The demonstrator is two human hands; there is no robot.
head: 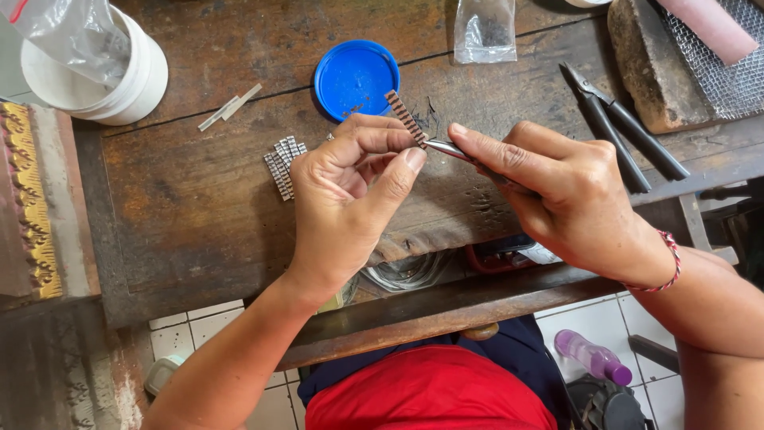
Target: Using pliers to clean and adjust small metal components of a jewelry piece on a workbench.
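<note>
centre frame, left hand [346,187] pinches ridged metal strip [406,119] at lower end, long axis slanting up-left. right hand [557,187] closed on tweezers [450,149], tip touching strip's base from right. more strips [282,163] lie left; blue lid [356,78] above.

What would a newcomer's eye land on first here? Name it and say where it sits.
Centre frame, the left hand pinches a small ridged metal strip while the right hand meets it with tweezers. Just behind lies a bright blue lid on the worn wooden bench.
</note>
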